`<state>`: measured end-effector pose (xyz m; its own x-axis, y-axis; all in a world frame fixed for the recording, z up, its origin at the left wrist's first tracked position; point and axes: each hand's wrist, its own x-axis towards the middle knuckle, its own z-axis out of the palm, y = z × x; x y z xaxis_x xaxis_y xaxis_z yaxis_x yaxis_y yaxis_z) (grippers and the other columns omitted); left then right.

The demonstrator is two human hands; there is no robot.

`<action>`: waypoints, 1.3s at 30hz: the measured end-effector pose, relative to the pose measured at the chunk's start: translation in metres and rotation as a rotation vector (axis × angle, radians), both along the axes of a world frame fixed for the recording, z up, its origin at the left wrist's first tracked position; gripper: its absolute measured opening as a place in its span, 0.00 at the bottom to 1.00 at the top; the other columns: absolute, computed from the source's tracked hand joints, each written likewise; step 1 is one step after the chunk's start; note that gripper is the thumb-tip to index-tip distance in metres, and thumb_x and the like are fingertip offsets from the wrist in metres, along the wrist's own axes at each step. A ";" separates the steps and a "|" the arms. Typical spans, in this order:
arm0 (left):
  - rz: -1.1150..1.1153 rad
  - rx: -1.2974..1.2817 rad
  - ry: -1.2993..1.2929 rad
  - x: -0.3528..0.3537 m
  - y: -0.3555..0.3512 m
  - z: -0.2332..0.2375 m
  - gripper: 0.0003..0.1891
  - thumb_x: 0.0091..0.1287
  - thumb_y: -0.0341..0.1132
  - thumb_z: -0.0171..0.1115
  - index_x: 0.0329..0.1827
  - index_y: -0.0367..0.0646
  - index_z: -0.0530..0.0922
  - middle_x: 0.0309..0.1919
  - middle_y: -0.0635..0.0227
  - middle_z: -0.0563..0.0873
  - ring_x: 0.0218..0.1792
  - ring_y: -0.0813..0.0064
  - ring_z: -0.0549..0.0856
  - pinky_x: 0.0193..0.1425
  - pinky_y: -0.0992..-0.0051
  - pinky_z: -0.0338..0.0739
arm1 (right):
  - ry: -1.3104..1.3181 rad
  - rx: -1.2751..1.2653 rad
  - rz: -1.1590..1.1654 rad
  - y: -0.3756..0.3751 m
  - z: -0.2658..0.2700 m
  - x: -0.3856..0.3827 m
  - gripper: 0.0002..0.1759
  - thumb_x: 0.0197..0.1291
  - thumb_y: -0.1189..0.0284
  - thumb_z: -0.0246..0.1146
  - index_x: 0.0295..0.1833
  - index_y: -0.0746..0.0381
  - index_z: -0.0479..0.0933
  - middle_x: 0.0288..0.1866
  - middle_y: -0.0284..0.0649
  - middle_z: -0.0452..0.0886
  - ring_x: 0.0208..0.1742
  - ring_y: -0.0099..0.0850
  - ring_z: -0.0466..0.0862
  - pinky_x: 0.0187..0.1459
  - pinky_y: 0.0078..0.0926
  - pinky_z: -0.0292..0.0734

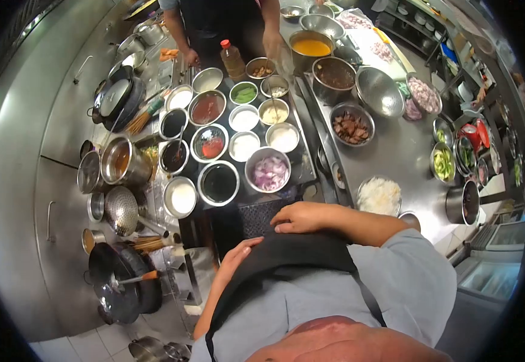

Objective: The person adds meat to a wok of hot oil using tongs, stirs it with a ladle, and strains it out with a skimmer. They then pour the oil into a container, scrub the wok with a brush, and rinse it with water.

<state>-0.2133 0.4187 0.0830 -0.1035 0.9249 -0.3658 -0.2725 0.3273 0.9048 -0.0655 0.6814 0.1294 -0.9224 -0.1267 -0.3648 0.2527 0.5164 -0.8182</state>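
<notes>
My left hand [236, 256] lies against the front of my black apron [292, 250], fingers stretched out, holding nothing. Across the apron's upper edge rests my right hand [301, 217], fingers loosely bent and nothing visible in it. Closest beyond my right hand is a metal bowl of chopped purple onion [268, 172]. Beside it stand a pot of dark liquid [218, 183] and a pot of white seasoning [180, 198]. Further back are a bowl of red sauce [210, 143], a bowl of chopped greens [244, 93] and several tubs of white powder [244, 118].
A co-worker in a dark apron [220, 24] stands opposite, near a red-capped bottle [232, 60]. Woks [117, 283] and a perforated ladle [122, 211] are on the left. The right counter [419, 157] holds browned meat pieces [352, 127], cooked rice [379, 196] and raw meat [424, 95].
</notes>
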 end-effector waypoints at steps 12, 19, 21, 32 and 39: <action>0.108 -0.009 -0.136 -0.028 -0.182 -0.099 0.36 0.76 0.54 0.49 0.71 0.27 0.65 0.69 0.52 0.73 0.70 0.64 0.72 0.74 0.69 0.61 | -0.314 0.580 -0.440 -0.027 -0.007 -0.022 0.24 0.60 0.54 0.60 0.43 0.66 0.84 0.46 0.56 0.85 0.51 0.51 0.84 0.55 0.46 0.78; 0.142 -0.013 -0.188 -0.042 -0.174 -0.104 0.33 0.76 0.50 0.51 0.70 0.26 0.65 0.70 0.50 0.71 0.70 0.62 0.71 0.76 0.67 0.61 | -0.243 0.600 -0.848 0.004 -0.033 0.028 0.24 0.57 0.56 0.61 0.43 0.68 0.83 0.43 0.57 0.85 0.49 0.52 0.84 0.53 0.46 0.78; 0.143 -0.043 -0.206 -0.054 -0.167 -0.132 0.32 0.76 0.49 0.51 0.70 0.26 0.65 0.69 0.50 0.72 0.70 0.62 0.72 0.75 0.67 0.61 | -0.160 0.605 -1.144 0.034 -0.036 0.042 0.22 0.56 0.59 0.61 0.42 0.68 0.83 0.42 0.58 0.85 0.48 0.53 0.84 0.52 0.46 0.78; 0.203 0.000 -0.203 -0.059 -0.083 -0.070 0.28 0.78 0.44 0.48 0.69 0.27 0.66 0.68 0.50 0.74 0.68 0.62 0.74 0.73 0.67 0.64 | -0.500 0.558 -1.502 0.174 -0.025 0.091 0.19 0.60 0.67 0.56 0.49 0.68 0.83 0.54 0.57 0.82 0.56 0.50 0.83 0.57 0.42 0.77; 0.136 -0.030 -0.211 -0.070 -0.045 -0.084 0.27 0.78 0.44 0.47 0.69 0.27 0.67 0.66 0.50 0.76 0.67 0.63 0.75 0.73 0.68 0.64 | -0.435 0.020 -1.796 0.238 -0.094 0.104 0.18 0.63 0.68 0.58 0.51 0.68 0.81 0.42 0.52 0.86 0.47 0.48 0.87 0.39 0.45 0.85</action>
